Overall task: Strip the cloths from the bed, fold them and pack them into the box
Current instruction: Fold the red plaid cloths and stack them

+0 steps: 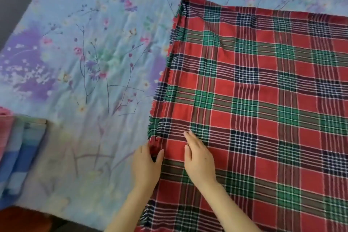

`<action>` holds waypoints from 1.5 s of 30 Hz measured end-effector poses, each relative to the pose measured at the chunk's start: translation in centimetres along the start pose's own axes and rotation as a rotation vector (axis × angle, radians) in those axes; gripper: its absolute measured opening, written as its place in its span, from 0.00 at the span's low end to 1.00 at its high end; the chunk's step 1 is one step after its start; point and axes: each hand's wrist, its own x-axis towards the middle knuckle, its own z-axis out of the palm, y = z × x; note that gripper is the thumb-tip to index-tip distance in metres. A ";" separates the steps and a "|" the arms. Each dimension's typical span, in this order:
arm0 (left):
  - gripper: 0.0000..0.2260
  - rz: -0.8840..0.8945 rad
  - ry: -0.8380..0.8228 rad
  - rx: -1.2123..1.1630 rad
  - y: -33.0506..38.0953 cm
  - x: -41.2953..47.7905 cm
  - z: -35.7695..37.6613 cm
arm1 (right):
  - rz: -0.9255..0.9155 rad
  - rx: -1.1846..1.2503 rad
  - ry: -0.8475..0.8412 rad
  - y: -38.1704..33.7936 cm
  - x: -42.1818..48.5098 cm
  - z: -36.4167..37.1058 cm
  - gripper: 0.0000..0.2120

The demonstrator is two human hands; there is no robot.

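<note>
Item 1. Plaid cloth (263,100): red ground, crossed with green, navy and white checks. It is spread flat and open, and its left edge is fringed. Its right side and near side are cut off by the frame. A few soft wrinkles are seen near its far left corner.

Item 2. Floral sheet (84,52): pale blue, printed with purple patches, thin stems and small pink and white flowers. It lies under the plaid cloth and is exposed to the left of it and beyond its far edge.

Item 3. Folded cloths (18,147): a stack in blue, teal and pink, laid on the sheet well to the left of the plaid cloth and partly cut off by the frame. The number of pieces cannot be told.

Item 4. Left hand (146,165): placed at the plaid cloth's fringed left edge, near its near corner. A small bunch of that edge is pinched between the thumb, which lies on top of the cloth, and the fingers.

Item 5. Right hand (199,160): laid palm down on the plaid cloth, just inside its left edge and close beside the left hand. The fingers are held straight and together, pointing away; nothing is gripped.
</note>
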 end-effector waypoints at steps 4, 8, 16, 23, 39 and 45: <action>0.19 -0.003 0.106 0.117 -0.7 -2.3 -0.4 | 0.219 -0.026 0.179 0.8 -5.1 0.2 0.19; 0.19 -0.117 -0.110 0.024 -1.0 -4.1 -0.5 | 0.287 -0.111 0.121 2.0 -9.6 1.0 0.19; 0.14 -0.079 -0.071 -0.044 -5.2 -5.3 -1.1 | 0.324 -0.164 0.045 4.6 -15.5 1.7 0.21; 0.31 -0.220 0.026 0.012 -8.2 -11.0 -0.5 | 0.549 -0.166 0.209 9.1 -22.9 1.4 0.19; 0.13 -0.257 0.006 -0.319 -14.7 -20.9 5.4 | 1.369 0.633 0.664 31.5 -40.7 -3.5 0.31; 0.09 -0.483 0.135 -0.843 -15.0 -21.1 9.1 | 1.219 0.751 0.675 38.5 -40.2 -5.4 0.36</action>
